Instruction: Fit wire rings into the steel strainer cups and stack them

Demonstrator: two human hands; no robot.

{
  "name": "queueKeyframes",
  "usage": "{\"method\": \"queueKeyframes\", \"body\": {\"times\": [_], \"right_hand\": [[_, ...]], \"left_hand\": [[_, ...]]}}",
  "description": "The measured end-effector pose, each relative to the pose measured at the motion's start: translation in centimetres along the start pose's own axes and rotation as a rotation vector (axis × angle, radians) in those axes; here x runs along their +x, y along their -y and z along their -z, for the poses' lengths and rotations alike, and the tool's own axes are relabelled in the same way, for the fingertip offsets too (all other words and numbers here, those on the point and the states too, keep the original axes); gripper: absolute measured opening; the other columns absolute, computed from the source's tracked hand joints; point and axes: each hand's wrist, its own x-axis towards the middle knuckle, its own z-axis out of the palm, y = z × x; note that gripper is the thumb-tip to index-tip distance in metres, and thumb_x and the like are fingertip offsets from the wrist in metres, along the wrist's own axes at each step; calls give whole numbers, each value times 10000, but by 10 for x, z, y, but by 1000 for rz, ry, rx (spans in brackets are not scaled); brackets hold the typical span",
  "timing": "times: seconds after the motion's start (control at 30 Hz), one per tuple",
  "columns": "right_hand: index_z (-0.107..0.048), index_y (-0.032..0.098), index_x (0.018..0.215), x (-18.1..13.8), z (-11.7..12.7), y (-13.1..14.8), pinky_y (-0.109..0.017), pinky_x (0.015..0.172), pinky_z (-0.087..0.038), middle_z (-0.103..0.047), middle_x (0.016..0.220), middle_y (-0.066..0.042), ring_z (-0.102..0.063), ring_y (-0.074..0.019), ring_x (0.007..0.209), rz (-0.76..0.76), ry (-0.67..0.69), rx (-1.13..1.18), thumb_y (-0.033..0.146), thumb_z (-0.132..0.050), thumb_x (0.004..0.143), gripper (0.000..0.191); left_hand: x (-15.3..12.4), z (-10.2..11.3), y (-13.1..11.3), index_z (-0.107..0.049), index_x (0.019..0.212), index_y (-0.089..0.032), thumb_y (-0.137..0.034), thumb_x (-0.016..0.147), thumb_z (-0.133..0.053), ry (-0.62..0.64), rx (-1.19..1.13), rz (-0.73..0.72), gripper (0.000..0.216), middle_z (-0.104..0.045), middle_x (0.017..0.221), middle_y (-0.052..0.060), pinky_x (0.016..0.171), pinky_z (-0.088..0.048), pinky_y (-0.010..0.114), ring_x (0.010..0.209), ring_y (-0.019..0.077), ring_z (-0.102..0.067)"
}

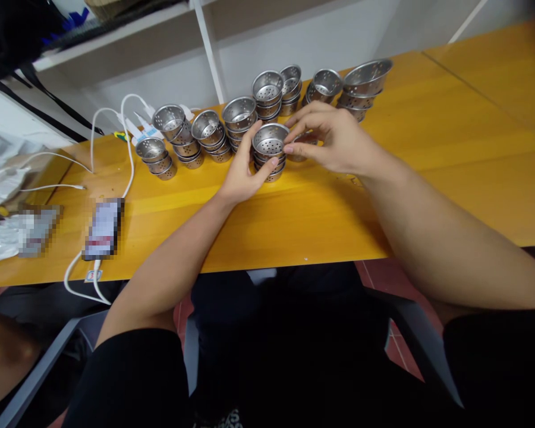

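Note:
My left hand (243,172) wraps around the left side of a short stack of perforated steel strainer cups (270,151) on the yellow table (330,208). My right hand (334,139) touches the rim of the stack's top cup with its fingertips and covers another small metal cup (304,142) just right of it. Whether the right hand grips that cup is hard to tell. More stacks of the same cups (209,134) stand in a row behind, from the left (158,157) to a wider stack (365,83) at the right.
White cables and a power strip (138,128) lie at the back left. A phone (103,229) on a cable rests near the table's front edge, with plastic wrapping (0,238) further left. White shelving (205,47) rises behind the table.

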Motion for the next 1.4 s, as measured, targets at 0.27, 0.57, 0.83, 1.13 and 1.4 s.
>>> {"method": "queueKeyframes", "body": {"times": [0.27,0.57,0.83,1.13,1.4], "right_hand": [[-955,447,1139,1,-3,0,-730,1191,-731,-895,1503,-70,-800,-444,1362,-12,-7,-16,1055,-952,961,633],[-872,300,1509,-5,31,-18,-602,1257,-674,-856,1590,-176,-809,-389,1279,-226,128,-331,463,-845,1132,412],[-857,282,1147,-2,27,-52,-637,1380,-609,-837,1309,-168,-739,-465,1457,-211,302,-410,434,-1016,1037,246],[-737,312,1160,-6,44,17,-562,1233,-671,-811,1485,-237,-770,-362,1240,-128,-207,-462,545,-816,1260,265],[-869,410,1065,-11,-12,30,-632,1003,-760,-837,1159,-69,-764,-360,991,255,-55,10,825,-1061,1031,459]], "left_hand": [[3,10,0,38,2073,-472,-974,1212,-595,58,-15,0,1181,-327,2210,71,1705,-429,695,2037,408,-431],[1,31,-39,-65,2096,-387,-928,1201,-659,56,96,-53,1202,-396,2149,198,1718,-358,692,2033,480,-432],[3,45,-40,-310,2020,-358,-990,1171,-626,53,98,-89,1104,-413,2118,219,1716,-295,749,2013,511,-430],[6,42,-44,-80,2072,-431,-958,1202,-596,-53,135,-132,1141,-381,2116,199,1676,-426,726,2022,479,-423],[7,38,-49,130,2068,-513,-1069,1178,-495,-104,81,-205,1222,-309,2164,106,1678,-443,662,2044,465,-413]]}}
